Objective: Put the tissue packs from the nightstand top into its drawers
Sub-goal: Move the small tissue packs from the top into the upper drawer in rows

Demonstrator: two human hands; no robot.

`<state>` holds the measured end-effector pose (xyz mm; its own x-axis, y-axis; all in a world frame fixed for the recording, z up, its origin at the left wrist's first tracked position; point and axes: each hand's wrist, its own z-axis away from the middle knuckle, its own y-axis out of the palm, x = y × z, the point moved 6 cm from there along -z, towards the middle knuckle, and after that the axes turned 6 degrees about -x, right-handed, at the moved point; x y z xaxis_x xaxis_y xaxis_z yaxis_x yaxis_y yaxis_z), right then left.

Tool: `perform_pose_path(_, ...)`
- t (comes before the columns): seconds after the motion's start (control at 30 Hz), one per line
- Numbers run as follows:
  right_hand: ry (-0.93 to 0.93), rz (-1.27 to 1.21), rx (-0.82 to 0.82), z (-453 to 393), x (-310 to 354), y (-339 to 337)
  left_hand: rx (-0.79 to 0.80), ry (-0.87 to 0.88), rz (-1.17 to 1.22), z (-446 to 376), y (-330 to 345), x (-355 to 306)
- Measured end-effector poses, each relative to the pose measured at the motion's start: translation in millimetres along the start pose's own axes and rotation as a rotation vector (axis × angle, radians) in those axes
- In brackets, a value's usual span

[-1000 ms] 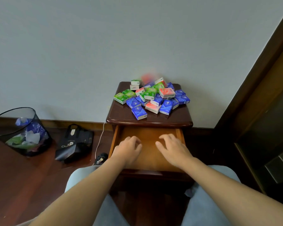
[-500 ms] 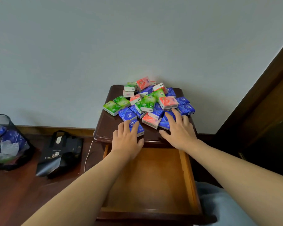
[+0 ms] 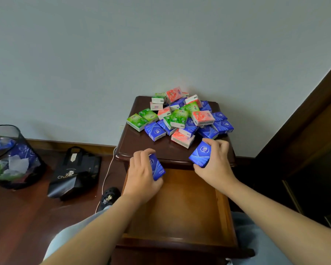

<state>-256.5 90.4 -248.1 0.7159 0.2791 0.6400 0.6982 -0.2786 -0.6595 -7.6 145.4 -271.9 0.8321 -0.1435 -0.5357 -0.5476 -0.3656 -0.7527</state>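
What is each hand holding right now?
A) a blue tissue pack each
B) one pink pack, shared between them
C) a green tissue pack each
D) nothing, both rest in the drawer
A: the left hand grips one blue tissue pack and the right hand grips another blue pack, both above the open drawer.

A dark wooden nightstand (image 3: 141, 150) is standing against a pale wall, its top drawer (image 3: 182, 203) pulled open toward the viewer and showing a bare orange-brown bottom. A heap of tissue packs (image 3: 180, 116) in blue, green and coral-pink is lying on the back half of the nightstand top, some stacked on others. The nightstand is resting on a reddish-brown wooden floor (image 3: 17, 222).
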Motion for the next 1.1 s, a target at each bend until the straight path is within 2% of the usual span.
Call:
perform_pose_path(0.2,0.373,-0.364,0.223,66.5,6.7,33.1,-0.104,-0.335,0.246,62.9,-15.9,40.1)
perform_pose_path(0.33,0.570,-0.404,0.283,98.7,14.7,73.6,-0.194,-0.534,0.402,86.8,-29.5,56.6)
perform_pose_path(0.53,0.924,-0.479,0.313,121.9,17.9,130.8,-0.351,-0.692,0.564,101.8,-35.0,72.2)
perform_pose_path(0.7,1.009,-0.478,0.334,116.1,22.9,171.7,-0.357,-0.748,0.641,104.8,-31.4,78.4)
perform_pose_path(0.83,1.049,-0.497,0.242,109.4,28.2,194.5,-0.431,-0.781,0.634,107.5,-34.0,86.2)
perform_pose_path(0.93,1.025,-0.463,0.210,102.7,31.9,208.6,-0.478,-0.815,0.636,108.3,-34.8,90.9)
perform_pose_path(1.1,0.951,-0.329,0.221,97.1,34.0,218.5,-0.468,-0.796,0.613,106.6,-33.3,91.0)
